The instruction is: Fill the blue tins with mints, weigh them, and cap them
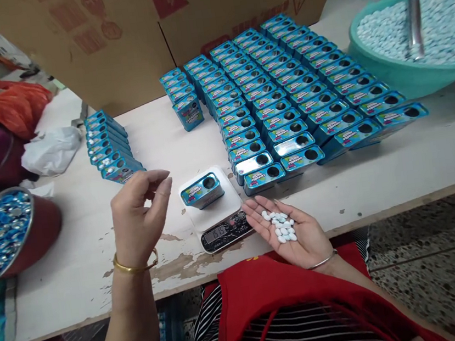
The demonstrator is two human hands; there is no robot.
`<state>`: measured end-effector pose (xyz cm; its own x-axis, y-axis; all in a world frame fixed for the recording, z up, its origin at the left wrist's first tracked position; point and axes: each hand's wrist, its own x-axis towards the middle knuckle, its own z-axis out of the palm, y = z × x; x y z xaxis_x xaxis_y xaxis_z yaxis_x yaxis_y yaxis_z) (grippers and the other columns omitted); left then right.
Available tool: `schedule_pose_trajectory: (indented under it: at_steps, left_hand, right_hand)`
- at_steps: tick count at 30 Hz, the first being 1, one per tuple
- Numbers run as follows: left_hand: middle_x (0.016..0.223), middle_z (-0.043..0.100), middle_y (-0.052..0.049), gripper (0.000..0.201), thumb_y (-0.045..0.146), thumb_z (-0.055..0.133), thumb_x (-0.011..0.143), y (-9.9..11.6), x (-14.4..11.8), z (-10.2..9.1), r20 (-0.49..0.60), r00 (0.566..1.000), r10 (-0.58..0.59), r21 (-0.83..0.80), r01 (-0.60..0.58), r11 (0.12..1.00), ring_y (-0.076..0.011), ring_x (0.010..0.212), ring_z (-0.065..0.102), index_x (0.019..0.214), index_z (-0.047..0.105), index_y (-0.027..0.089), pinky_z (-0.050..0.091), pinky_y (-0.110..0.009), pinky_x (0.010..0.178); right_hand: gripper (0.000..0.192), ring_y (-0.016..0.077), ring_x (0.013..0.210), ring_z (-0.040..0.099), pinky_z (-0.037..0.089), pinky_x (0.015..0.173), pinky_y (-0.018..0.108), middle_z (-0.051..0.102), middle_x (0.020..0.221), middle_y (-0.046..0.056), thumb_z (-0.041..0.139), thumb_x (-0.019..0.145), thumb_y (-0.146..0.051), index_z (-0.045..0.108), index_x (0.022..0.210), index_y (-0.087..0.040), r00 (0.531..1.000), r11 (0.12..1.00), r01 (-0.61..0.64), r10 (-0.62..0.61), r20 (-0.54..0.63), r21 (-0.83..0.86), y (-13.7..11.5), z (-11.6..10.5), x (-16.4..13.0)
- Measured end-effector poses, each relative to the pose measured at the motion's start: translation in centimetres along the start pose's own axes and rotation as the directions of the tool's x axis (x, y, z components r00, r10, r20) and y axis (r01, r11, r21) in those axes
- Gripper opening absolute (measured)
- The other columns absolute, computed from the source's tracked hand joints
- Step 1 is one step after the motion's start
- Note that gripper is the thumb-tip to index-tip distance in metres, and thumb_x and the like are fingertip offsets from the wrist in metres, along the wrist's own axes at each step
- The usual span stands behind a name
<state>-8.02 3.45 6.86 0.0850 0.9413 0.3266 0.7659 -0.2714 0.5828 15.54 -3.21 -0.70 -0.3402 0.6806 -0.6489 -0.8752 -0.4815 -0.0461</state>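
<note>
My right hand [304,238] lies palm up at the table's front edge, its palm cupped under a small heap of pale blue-white candies [283,227]. My left hand [144,214] hovers left of the scale, thumb and forefinger brought together in a pinch; whatever may be between the tips is hidden. Between the hands is a white digital scale [230,189] with a lit black display [216,234]. One blue candy tin [202,191], a dark round hole in its top, stands upright on the scale, touched by neither hand.
Rows of blue tins [279,84] with round openings fill the table's middle and right. A shorter row [108,146] stands left. A green basin [402,74] of candies holds a metal scoop [415,26]. A brown bowl [46,228] contains shiny blue pieces. Behind is a cardboard box [125,50].
</note>
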Motion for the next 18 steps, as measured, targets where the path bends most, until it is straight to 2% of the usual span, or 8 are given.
schedule_pose_trajectory:
  at_steps: [3, 7, 12, 18]
  left_hand:
    - [0.083, 0.064, -0.001, 0.013, 0.029, 0.06, 0.083, -1.1, -0.8, -0.7, -0.015, 0.998, -0.056, -0.003, 0.056, 0.998, -0.0109, 0.069, 0.059, 0.091, 0.065, 0.021, 0.049, -0.026, 0.064]
    - [0.079, 0.065, 0.0, 0.013, 0.03, 0.061, 0.082, -2.0, -1.8, -0.7, -0.006, 0.994, -0.107, -0.003, 0.107, 0.994, -0.0105, 0.067, 0.058, 0.09, 0.066, 0.02, 0.047, -0.024, 0.06]
    - [0.081, 0.066, -0.001, 0.014, 0.03, 0.061, 0.082, -2.1, -2.4, -0.4, 0.008, 0.995, -0.103, 0.002, 0.103, 0.995, -0.0103, 0.067, 0.058, 0.088, 0.066, 0.02, 0.049, -0.025, 0.063]
    - [0.079, 0.064, 0.0, 0.014, 0.029, 0.058, 0.083, -1.7, -2.6, 0.0, 0.019, 0.997, -0.074, 0.028, 0.073, 0.997, -0.0098, 0.067, 0.057, 0.088, 0.065, 0.019, 0.046, -0.024, 0.06]
  right_hand:
    - [0.035, 0.018, 0.12, 0.055, 0.047, 0.101, 0.032, 0.067, 0.117, 0.011, 0.033, 0.093, -0.019, 0.066, 0.101, -0.013, 0.998, 0.999, 0.049, -0.049, -0.048, -0.003, -0.4, -0.7, -0.1]
    - [0.035, 0.0175, 0.122, 0.054, 0.047, 0.101, 0.032, 0.063, 0.123, 0.012, 0.033, 0.093, -0.019, 0.064, 0.107, -0.012, 0.996, 0.997, 0.078, -0.078, -0.034, -0.014, -0.5, -1.3, -0.4]
    - [0.035, 0.0175, 0.123, 0.052, 0.046, 0.102, 0.032, 0.058, 0.13, 0.013, 0.033, 0.093, -0.02, 0.061, 0.113, -0.011, 0.997, 0.997, 0.074, -0.074, -0.005, -0.028, -0.3, -1.1, -0.8]
    - [0.037, 0.0181, 0.122, 0.053, 0.045, 0.102, 0.033, 0.059, 0.129, 0.012, 0.031, 0.094, -0.022, 0.062, 0.113, -0.012, 0.999, 0.998, 0.05, -0.05, 0.006, -0.041, 0.1, -1.0, -1.0]
